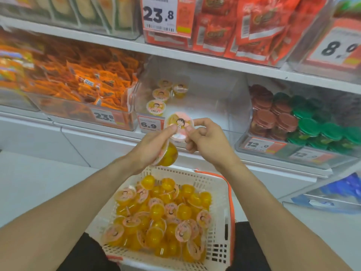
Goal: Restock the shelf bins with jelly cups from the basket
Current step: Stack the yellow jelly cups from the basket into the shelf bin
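Observation:
A white plastic basket with an orange handle sits below me, holding several yellow jelly cups with pink cartoon lids. My left hand grips one yellow jelly cup, tilted, lid toward my palm. My right hand pinches a second cup by its lid, held face-up between both hands, and my left thumb touches that lid too. Both hands hover in front of a clear shelf bin that holds several jelly cups in its left part.
A bin of orange snack packets stands left of the jelly bin, and a bin of brown and green lidded cups stands right. Red packets fill the shelf above. Price tags hang on the bin fronts.

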A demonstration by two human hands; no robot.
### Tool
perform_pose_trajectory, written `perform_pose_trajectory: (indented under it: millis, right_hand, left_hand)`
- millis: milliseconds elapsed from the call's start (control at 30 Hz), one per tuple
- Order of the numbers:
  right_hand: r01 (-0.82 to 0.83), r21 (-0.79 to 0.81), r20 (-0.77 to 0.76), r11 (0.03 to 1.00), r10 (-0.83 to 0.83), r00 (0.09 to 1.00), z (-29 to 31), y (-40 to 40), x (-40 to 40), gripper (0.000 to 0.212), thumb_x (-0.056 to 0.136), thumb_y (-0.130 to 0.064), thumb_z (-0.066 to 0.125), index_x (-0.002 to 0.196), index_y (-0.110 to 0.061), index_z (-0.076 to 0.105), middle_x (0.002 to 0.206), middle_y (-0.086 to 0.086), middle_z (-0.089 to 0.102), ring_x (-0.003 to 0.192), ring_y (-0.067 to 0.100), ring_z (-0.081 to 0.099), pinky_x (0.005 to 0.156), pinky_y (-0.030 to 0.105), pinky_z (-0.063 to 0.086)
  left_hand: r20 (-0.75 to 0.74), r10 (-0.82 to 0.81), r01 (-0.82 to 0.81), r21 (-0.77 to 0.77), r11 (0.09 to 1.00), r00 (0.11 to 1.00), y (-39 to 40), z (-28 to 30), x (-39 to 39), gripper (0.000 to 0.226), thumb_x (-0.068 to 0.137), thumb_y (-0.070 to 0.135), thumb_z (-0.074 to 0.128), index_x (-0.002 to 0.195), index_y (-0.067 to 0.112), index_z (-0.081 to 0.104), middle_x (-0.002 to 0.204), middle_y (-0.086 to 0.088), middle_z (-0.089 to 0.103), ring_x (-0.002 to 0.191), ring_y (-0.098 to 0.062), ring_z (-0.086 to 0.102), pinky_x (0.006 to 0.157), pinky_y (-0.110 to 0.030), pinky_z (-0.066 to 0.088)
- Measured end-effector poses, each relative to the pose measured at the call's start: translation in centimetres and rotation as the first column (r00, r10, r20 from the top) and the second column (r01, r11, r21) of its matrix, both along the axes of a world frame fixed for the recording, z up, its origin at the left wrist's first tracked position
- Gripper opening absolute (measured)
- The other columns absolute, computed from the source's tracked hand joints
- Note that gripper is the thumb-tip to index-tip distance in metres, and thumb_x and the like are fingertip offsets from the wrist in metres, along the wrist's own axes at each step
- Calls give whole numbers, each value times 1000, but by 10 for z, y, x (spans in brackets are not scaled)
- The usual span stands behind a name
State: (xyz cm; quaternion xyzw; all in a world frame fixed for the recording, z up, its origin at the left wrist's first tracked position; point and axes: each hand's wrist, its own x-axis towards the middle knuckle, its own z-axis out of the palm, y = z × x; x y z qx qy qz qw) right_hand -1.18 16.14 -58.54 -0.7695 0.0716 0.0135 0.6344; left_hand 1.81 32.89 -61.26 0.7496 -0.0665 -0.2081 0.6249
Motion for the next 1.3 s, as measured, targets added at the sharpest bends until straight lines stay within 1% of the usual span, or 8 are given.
perform_pose_trajectory:
  millis: [67,167,233,367,500,767,1167,1300]
  right_hand:
    - [11,17,-3,1000,-11,1000,7,1,8,14,98,-17,61,104,-7,54,68,8,66,54,17,64,55,31,55]
    - [38,-23,9,999,-37,999,9,0,32,11,97,-10,61,88,-9,56,63,10,63,46,14,59,48,28,52]
    - [94,-79,-5,992,-95,995,12,-5,57,19,98,-4,58,79,-8,55,61,11,59,40,10,52,43,25,47]
    - [171,-188,-91,967,-191,977,4,-23,127,26,97,0,54,72,-7,55,62,12,53,46,16,49,43,25,45]
    - [159,-275,-233,948,-227,946,-32,-27,180,8,99,-7,55,93,-2,59,63,11,54,49,18,47,46,27,45]
    - [162,-416,-229,895,-275,934,-63,-15,223,19,89,2,54,72,-4,61,58,10,58,45,21,50,48,28,45]
    - [244,-225,-258,943,-299,919,-66,-17,226,9,95,-1,55,101,2,61,64,13,62,49,20,57,64,38,60]
    - [220,-145,-306,965,-255,917,-60,-18,217,7,96,-2,59,90,1,62,67,13,63,49,15,59,44,25,54]
  left_hand:
    - [61,-1,0,12,1000,998,1,2,3,105,72,87,47,99,-13,64,68,-38,54,60,-30,52,65,-35,45]
    - [56,30,-30,7,1000,998,1,0,4,63,98,61,38,79,14,75,43,1,53,48,-10,51,73,-36,45]
    - [36,35,-36,29,999,999,-3,-2,5,55,101,56,34,95,17,73,54,8,59,52,-5,54,65,-32,48]
    - [-72,112,-113,-11,994,991,-12,-1,7,64,101,56,38,109,-1,66,76,-12,56,55,-14,53,44,-20,40]
    - [-37,41,-40,36,999,998,-14,-2,13,69,98,61,36,111,1,65,85,-16,63,72,-21,59,53,-28,45]
    - [2,-23,23,103,994,1000,-11,-1,31,75,96,67,31,113,1,63,90,-7,62,81,-22,60,62,-32,48]
    - [-49,22,-18,84,996,999,-14,2,31,68,99,64,30,103,4,62,77,-7,54,67,-18,52,52,-25,45]
    - [-129,109,-101,63,993,986,-14,6,31,49,100,60,34,90,22,62,72,-1,61,60,-18,56,60,-27,49]
